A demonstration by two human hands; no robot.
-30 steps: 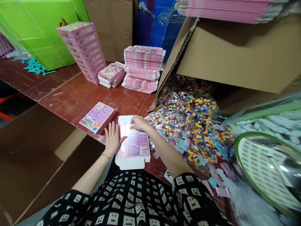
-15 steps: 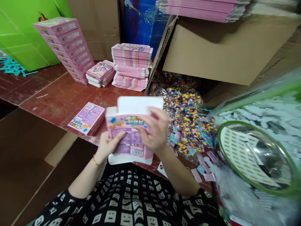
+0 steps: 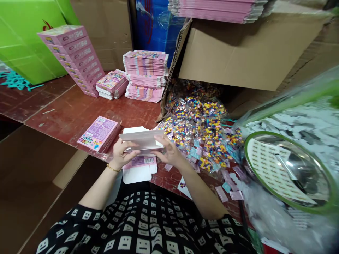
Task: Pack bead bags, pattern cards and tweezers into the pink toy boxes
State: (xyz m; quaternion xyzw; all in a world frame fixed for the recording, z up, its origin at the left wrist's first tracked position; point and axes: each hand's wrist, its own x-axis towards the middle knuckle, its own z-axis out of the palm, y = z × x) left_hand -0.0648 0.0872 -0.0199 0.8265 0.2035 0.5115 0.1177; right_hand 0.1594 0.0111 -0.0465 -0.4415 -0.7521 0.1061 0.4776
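Observation:
Between both hands is a pink and purple cardboard box [image 3: 141,161], its end toward me spread apart so that the pale inside shows. White flaps stick out at its far and near ends, and a barcode is visible on the printed panel. My left hand [image 3: 122,154] grips the left side with the thumb below and fingers across the opening. My right hand [image 3: 168,152] pinches the right side, its fingers at the rim. Left of my hands a closed pink box [image 3: 98,133] lies on the red table, printed back up.
Behind stand a tall stack of pink boxes [image 3: 76,58] and a pile of flat cartons [image 3: 145,76]. Bags of colourful small pieces [image 3: 201,127] spill from a large cardboard box [image 3: 230,53]. To the right is a green-rimmed metal bowl [image 3: 288,173]. Small packets [image 3: 221,194] lie near the table edge.
The box was flatter, with its printed panel facing me; now it is tipped and its end gapes open. My right hand has moved from over the panel to the right rim.

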